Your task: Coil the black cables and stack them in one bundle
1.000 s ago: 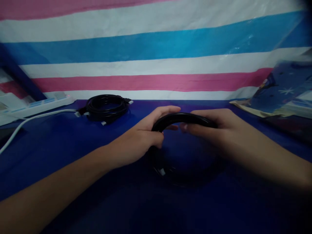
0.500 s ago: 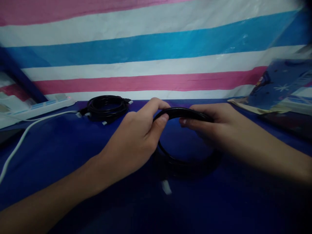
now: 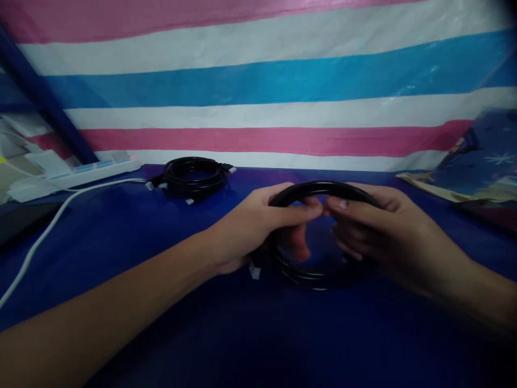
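Bare hands (image 3: pixel 260 215) and slim, bare forearms (image 3: pixel 137 299) (one thumbnail (image 3: pixel 343 204) shows).

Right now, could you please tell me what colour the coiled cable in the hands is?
The coiled cable is black, seen best in the head view.

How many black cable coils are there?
2. One coil is held by the left hand and right hand; the other coil lies on the table, near the power strip. More may be hidden.
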`<state>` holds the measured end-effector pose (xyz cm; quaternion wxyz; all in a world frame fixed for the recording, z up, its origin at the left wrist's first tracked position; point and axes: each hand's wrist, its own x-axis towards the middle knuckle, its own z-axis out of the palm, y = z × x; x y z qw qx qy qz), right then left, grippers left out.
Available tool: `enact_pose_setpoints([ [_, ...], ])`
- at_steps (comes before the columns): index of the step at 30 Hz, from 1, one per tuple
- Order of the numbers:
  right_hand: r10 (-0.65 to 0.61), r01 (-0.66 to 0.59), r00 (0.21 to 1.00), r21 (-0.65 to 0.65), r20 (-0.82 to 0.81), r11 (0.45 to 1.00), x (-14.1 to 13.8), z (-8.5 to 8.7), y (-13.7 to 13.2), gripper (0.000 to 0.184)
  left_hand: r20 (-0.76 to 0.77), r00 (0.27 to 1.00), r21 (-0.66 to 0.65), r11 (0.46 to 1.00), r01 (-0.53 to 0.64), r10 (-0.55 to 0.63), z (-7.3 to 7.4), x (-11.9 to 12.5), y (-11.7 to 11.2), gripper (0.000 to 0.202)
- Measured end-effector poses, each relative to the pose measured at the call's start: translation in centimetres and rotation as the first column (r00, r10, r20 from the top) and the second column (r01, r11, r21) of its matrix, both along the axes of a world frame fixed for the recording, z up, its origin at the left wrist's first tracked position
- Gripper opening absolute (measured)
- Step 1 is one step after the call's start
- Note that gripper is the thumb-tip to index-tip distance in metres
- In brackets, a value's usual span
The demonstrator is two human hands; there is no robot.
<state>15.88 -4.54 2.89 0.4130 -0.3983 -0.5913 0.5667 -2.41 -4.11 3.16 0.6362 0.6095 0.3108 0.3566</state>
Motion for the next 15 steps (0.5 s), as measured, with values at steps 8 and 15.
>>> enact_pose_setpoints([
  [8, 0.297, -0.305, 0.907, -0.022, 0.299, 0.952, 1.0, 0.0, 0.8, 0.046, 0.155, 0.89, -0.337, 0.825, 0.455, -0.428, 1.5, -0.8, -1.9, 0.039],
  [15, -0.155, 0.003, 0.912, 0.371, 0.38, 0.929, 1.0, 2.2, 0.4, 0.028, -0.008, 0.88, -0.244, 0.854, 0.459, -0.476, -0.5, -0.3, -1.1, 0.039],
])
